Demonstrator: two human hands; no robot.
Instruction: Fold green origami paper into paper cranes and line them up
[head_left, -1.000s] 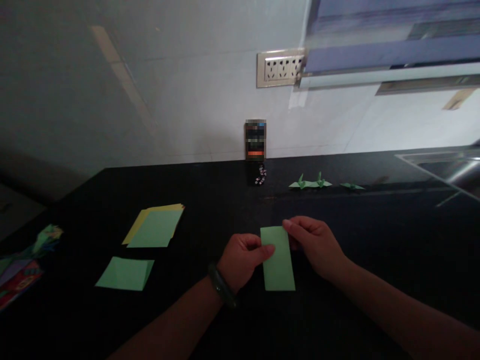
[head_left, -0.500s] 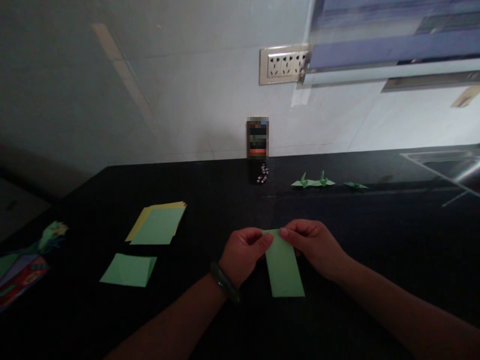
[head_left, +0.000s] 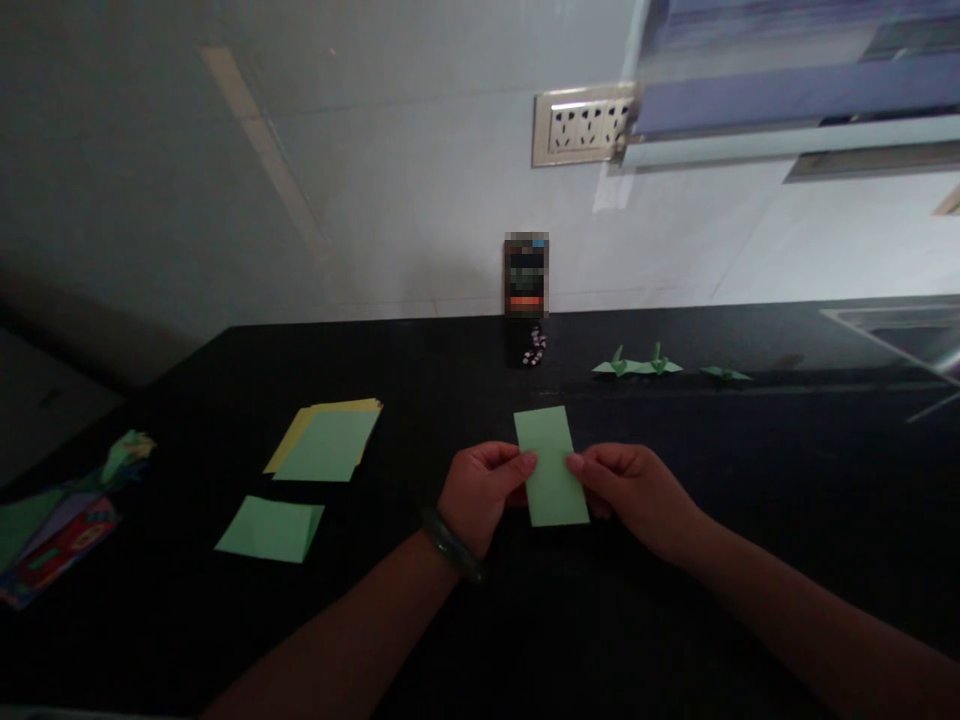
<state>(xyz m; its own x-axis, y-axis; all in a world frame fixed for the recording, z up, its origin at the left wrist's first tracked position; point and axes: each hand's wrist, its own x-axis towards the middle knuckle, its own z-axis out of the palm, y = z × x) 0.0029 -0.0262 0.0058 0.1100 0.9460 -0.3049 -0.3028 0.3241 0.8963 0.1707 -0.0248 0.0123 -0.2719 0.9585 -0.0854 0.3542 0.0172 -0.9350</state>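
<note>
Between my two hands is a narrow rectangle of green folded paper (head_left: 550, 468), held over the dark counter. My left hand (head_left: 484, 490) pinches its left edge, thumb on top and fingers behind. On the opposite edge, my right hand (head_left: 634, 490) grips it the same way; the fingers under the paper are mostly hidden. To the left lies a second green paper (head_left: 270, 528), folded with its right side lifted a little. Behind that is a stack of square paper (head_left: 322, 445), green on top with yellow showing beneath.
Small green paper cranes (head_left: 637, 366) and another folded piece (head_left: 725, 374) sit along the back of the counter (head_left: 435, 370). A phone (head_left: 526, 275) leans on the wall, with a beaded strap (head_left: 535, 346) before it. Colourful packaging (head_left: 64, 550) lies far left.
Both hands have shifted their hold from the paper's far end to the middle of its long sides. The paper now extends past the hands toward the wall. The view has turned slightly left.
</note>
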